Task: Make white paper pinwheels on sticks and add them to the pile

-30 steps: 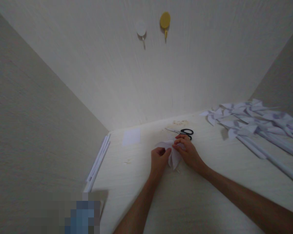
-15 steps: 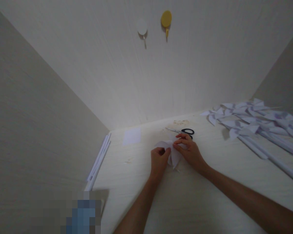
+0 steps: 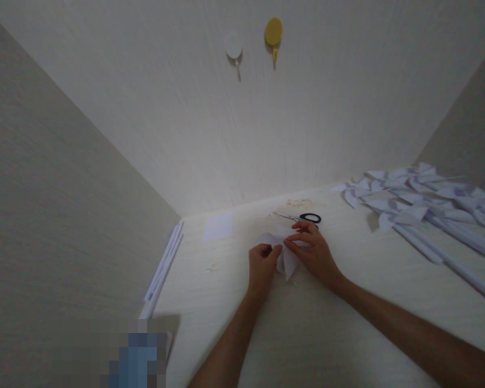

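Observation:
Between my two hands is a white paper pinwheel (image 3: 288,264), its blades partly folded in and its centre hidden by fingertips. My left hand (image 3: 263,268) is closed on the pinwheel's left side, thumb pressed towards the middle. From the right, my right hand (image 3: 312,253) pinches the paper close to the centre, its other fingers bent above. Just beyond the right fingers lie scissors (image 3: 309,217) with black handles, partly covered by that hand. A flat square of white paper (image 3: 219,226) rests to the left of the hands.
Several finished paper pinwheels (image 3: 408,210) on rolled sticks are heaped at the right. Rolled paper sticks (image 3: 164,267) lie along the left wall. Small scraps (image 3: 299,203) are scattered near the back wall, which bears a white hook (image 3: 234,47) and a yellow hook (image 3: 274,32).
Almost everything stays as it was. My right fingertips have shifted very slightly left on the paper, and both hands keep their hold.

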Available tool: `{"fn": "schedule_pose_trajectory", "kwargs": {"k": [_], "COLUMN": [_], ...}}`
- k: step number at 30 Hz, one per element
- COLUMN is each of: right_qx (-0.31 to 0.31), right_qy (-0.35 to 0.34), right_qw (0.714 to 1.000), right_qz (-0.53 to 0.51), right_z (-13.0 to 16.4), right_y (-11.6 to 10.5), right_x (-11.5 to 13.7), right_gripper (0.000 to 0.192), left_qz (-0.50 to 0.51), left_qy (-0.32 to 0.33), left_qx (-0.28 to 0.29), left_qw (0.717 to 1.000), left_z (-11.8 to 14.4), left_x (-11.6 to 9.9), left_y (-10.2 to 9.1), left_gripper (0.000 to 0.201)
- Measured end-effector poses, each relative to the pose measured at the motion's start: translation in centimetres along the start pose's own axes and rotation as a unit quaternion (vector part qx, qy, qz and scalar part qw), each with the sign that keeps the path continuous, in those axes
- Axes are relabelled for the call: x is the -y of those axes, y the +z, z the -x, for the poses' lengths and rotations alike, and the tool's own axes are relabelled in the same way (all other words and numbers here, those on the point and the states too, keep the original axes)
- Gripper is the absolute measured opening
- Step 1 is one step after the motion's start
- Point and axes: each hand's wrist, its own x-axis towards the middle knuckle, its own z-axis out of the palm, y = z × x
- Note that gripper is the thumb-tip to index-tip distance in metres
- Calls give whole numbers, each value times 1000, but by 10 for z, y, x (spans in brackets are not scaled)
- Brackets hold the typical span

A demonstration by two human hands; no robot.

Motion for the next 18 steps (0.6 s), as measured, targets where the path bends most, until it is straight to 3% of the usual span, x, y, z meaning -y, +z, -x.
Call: {"fn": "schedule_pose_trajectory", "kwargs": {"k": [6,16,18], "right_qx": [-5,-12,-21], "right_qy": [-15,-25,-2], "right_qw": [1000,999,1000], "right_qz": [17,25,-10], "right_z": [1,2,1], "right_y": [0,-1,0], "right_x": [0,5,3], "right_gripper": [7,5,19], "left_qz": [32,-30,-28], "left_qy": [1,6,8], "left_qx": [11,-21,-36], "left_qw": [999,999,999], "left_z": [0,0,0], "left_x": [0,1,2], "left_y": [0,0,-1], "left_gripper": [22,26,26]}}
